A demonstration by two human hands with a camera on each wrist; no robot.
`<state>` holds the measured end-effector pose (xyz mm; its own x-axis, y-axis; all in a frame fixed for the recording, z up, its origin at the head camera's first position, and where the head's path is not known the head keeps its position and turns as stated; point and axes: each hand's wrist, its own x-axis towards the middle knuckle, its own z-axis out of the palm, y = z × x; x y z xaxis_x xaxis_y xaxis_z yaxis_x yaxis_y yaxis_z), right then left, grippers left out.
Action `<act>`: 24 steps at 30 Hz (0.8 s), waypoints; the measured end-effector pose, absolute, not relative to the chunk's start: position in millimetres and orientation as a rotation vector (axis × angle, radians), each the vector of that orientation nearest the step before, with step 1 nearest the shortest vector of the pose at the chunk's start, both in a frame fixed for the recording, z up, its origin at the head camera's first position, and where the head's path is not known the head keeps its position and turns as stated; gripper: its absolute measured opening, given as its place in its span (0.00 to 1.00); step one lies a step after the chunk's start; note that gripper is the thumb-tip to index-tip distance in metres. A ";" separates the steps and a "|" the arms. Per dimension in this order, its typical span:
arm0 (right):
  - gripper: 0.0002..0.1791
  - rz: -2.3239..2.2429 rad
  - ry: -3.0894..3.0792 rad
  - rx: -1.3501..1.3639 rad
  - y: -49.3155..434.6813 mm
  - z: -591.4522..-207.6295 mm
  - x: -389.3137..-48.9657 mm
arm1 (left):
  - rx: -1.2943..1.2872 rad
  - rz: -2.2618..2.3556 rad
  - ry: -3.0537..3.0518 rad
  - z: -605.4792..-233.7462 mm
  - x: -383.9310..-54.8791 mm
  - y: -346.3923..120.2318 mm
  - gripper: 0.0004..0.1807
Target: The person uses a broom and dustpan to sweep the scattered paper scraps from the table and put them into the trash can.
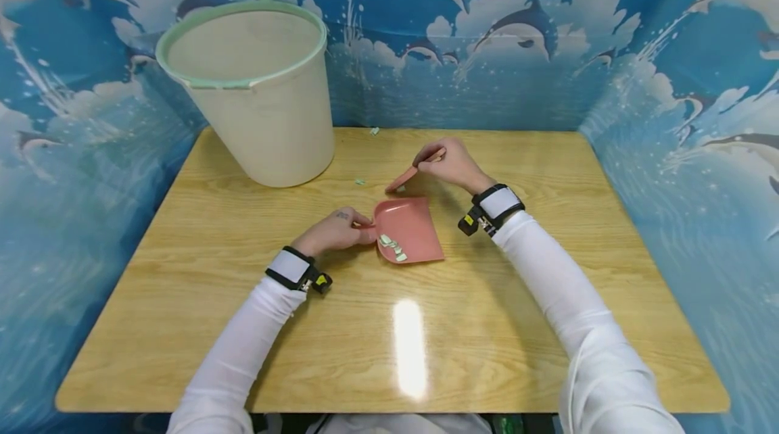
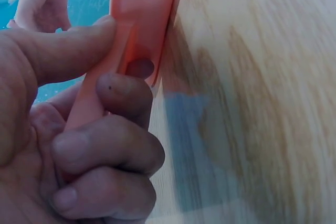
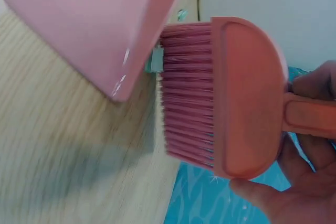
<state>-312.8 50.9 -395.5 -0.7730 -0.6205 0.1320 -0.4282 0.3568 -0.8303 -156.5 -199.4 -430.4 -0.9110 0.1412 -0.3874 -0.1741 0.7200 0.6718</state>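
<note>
My left hand (image 1: 337, 231) grips the handle of a pink dustpan (image 1: 416, 231), its fingers curled round the handle (image 2: 86, 103) in the left wrist view. The pan is low over the table, with several pale green scraps (image 1: 392, 248) near its handle end. Just beyond the pan, my right hand (image 1: 452, 163) holds a small pink brush (image 3: 247, 98) by its handle. The brush tilts with its bristles (image 3: 186, 93) down at the table, close to the pan's side. One pale scrap (image 3: 157, 59) sits between bristles and pan in the right wrist view.
A tall white bucket (image 1: 280, 109) with a green rim stands at the table's back left. Another scrap (image 1: 360, 182) lies right of it, and one more (image 1: 374, 130) at the back edge. Dolphin-patterned sheets (image 1: 487, 82) enclose the wooden table (image 1: 517, 366) behind and on both sides.
</note>
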 end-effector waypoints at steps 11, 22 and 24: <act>0.14 -1.411 2.408 -1.138 -4.0 -408.1 -311.1 | 0.026 0.999 2.527 -433.3 -160.2 -199.6 0.31; 0.14 -1.329 2.409 -1.148 24.9 -415.9 -312.6 | -0.026 1.008 2.503 -431.2 -159.3 -200.7 0.29; 0.13 -1.345 2.411 -1.133 36.5 -416.6 -313.9 | -0.030 1.004 2.506 -431.0 -158.1 -202.4 0.30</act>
